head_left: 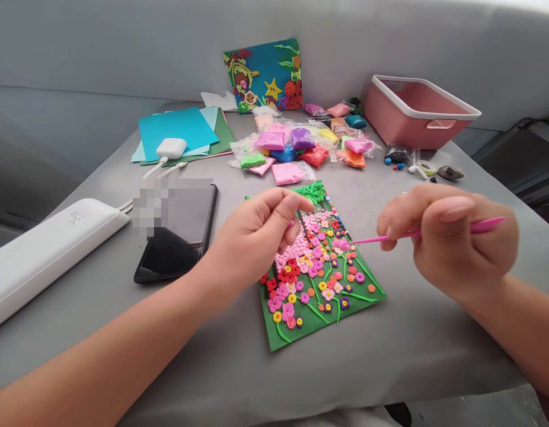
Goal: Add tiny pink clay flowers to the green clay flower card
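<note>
A green card (pixel 321 323) covered with small clay flowers in pink, red, yellow and orange lies on the grey table in front of me. My left hand (pixel 257 234) hovers over its upper left part, fingertips pinched on a tiny pink clay piece (pixel 291 224). My right hand (pixel 447 240) is raised at the card's right side and grips a thin pink modelling tool (pixel 381 238). The tool's tip carries a small pink bit and points left over the flowers.
Bags of coloured clay (pixel 301 148) lie behind the card. A pink plastic bin (pixel 419 112) stands at the back right, a finished clay picture (pixel 265 74) leans against the wall. A black phone (pixel 176 234), white case (pixel 43 249), charger (pixel 171 148) and coloured paper (pixel 181 130) lie left.
</note>
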### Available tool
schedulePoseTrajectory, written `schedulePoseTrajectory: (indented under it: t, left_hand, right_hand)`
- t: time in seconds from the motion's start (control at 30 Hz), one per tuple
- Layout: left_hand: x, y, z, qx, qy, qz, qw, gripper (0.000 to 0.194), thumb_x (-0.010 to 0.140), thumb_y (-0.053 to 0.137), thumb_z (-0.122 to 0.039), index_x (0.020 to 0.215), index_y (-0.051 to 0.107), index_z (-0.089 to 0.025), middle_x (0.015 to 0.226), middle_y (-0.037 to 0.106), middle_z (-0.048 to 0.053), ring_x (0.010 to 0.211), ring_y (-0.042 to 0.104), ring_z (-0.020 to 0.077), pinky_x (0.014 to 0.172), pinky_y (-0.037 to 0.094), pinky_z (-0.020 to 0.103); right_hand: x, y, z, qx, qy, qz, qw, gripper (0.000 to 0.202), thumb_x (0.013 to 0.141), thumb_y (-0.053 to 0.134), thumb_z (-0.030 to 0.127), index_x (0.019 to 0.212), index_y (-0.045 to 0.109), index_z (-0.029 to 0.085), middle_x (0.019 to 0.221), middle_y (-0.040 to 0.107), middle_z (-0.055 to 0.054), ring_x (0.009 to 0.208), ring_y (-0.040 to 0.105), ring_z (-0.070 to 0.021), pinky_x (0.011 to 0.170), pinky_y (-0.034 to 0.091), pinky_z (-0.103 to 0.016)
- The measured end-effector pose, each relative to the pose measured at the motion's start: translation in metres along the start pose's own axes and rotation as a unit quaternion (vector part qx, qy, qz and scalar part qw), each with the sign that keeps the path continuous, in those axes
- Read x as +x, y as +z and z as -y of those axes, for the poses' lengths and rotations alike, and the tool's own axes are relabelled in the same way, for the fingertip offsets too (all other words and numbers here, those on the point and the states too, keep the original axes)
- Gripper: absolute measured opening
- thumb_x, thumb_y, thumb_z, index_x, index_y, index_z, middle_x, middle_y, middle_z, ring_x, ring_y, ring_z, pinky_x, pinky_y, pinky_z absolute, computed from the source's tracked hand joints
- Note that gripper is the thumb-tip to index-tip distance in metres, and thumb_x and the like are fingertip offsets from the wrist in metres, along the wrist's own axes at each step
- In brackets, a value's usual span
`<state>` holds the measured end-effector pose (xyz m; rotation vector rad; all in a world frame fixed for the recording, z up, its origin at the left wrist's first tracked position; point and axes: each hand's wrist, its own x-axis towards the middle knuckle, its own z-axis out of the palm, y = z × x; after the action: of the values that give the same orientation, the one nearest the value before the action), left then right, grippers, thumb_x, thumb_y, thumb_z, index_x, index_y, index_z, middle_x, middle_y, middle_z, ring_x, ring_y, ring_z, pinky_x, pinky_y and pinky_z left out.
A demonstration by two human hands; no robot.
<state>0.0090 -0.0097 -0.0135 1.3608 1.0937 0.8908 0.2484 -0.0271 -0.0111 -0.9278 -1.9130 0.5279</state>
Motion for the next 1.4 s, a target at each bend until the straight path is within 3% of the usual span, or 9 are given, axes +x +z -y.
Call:
schedulePoseTrajectory:
  t: [0.1,0.2,0.3,0.37,0.47,0.6,0.77,1.2,1.4]
  left_hand:
    - [0.001,-0.001,-0.001,-0.017,0.004,-0.013,1.000,0.026,0.103,0.054,-0.039,0.088,0.062,-0.020,0.059,0.042,-0.006,0.056,0.039,0.0103,0.051,0.033,0.023]
    - [0.000,0.000,-0.004,0.001,0.017,-0.021,1.000,0.024,0.093,0.072,-0.041,0.086,0.063,-0.020,0.066,0.050,-0.005,0.061,0.044,0.0098,0.054,0.036,0.022]
    - [-0.001,-0.001,-0.004,0.033,0.019,-0.019,0.999,0.026,0.084,0.082,-0.041,0.089,0.068,-0.020,0.075,0.060,-0.003,0.066,0.050,0.0111,0.058,0.041,0.022]
    - [0.000,-0.001,-0.002,0.065,0.039,-0.005,0.997,0.025,0.091,0.073,-0.044,0.086,0.069,-0.020,0.076,0.064,-0.001,0.068,0.053,0.0129,0.062,0.044,0.024]
    - [0.000,-0.002,0.004,0.095,0.090,0.027,0.991,0.042,0.104,0.049,-0.048,0.076,0.064,-0.020,0.076,0.067,0.002,0.074,0.059,0.0157,0.073,0.049,0.027]
    - [-0.003,-0.002,0.009,0.177,0.115,0.048,0.976,0.048,0.108,0.034,-0.053,0.083,0.059,-0.021,0.083,0.069,0.004,0.079,0.062,0.0177,0.076,0.048,0.030]
    - [-0.005,0.000,0.007,0.246,0.128,0.064,0.959,0.030,0.105,0.043,-0.045,0.087,0.051,-0.023,0.072,0.055,-0.003,0.060,0.049,0.0133,0.058,0.039,0.027]
    - [-0.010,0.006,0.001,0.219,0.094,0.077,0.968,0.021,0.104,0.043,-0.032,0.085,0.045,-0.023,0.070,0.057,-0.007,0.055,0.043,0.0110,0.060,0.033,0.029]
    - [-0.008,0.005,0.002,0.240,0.114,0.092,0.960,0.020,0.103,0.042,-0.031,0.086,0.046,-0.023,0.066,0.054,-0.008,0.055,0.042,0.0119,0.060,0.034,0.029]
  right_hand:
    - [0.003,0.009,0.003,0.035,-0.005,0.028,0.999,0.052,0.107,0.046,0.047,0.064,0.057,0.021,0.057,0.057,0.000,0.053,0.058,-0.0126,0.053,0.046,-0.030]
    - [0.006,0.013,0.006,0.000,0.006,0.098,0.995,0.053,0.107,0.046,0.047,0.063,0.054,0.019,0.054,0.058,0.001,0.051,0.056,-0.0102,0.049,0.041,-0.025]
    - [0.008,0.014,0.007,-0.041,0.007,0.120,0.992,0.054,0.108,0.045,0.045,0.062,0.052,0.019,0.053,0.056,0.002,0.048,0.050,-0.0075,0.047,0.037,-0.023]
    - [0.009,0.015,0.006,-0.046,0.008,0.123,0.991,0.054,0.108,0.044,0.043,0.060,0.050,0.019,0.051,0.054,0.003,0.046,0.046,-0.0066,0.046,0.035,-0.022]
    - [0.009,0.018,0.005,-0.043,0.013,0.140,0.989,0.055,0.108,0.044,0.043,0.059,0.048,0.019,0.050,0.053,0.003,0.045,0.046,-0.0062,0.045,0.034,-0.021]
    - [0.009,0.020,0.004,-0.040,0.012,0.150,0.988,0.056,0.109,0.040,0.045,0.060,0.047,0.019,0.049,0.053,0.003,0.045,0.045,-0.0062,0.045,0.032,-0.023]
    - [0.008,0.019,0.002,-0.030,0.004,0.157,0.987,0.055,0.109,0.041,0.044,0.061,0.047,0.019,0.050,0.052,0.004,0.046,0.044,-0.0059,0.046,0.031,-0.023]
    - [0.007,0.019,0.003,-0.016,-0.025,0.174,0.984,0.053,0.109,0.043,0.044,0.062,0.048,0.019,0.051,0.052,0.005,0.045,0.044,-0.0046,0.045,0.033,-0.021]
    - [0.006,0.016,0.003,-0.046,-0.033,0.175,0.983,0.053,0.110,0.039,0.045,0.065,0.049,0.019,0.052,0.052,0.005,0.046,0.043,-0.0045,0.047,0.031,-0.021]
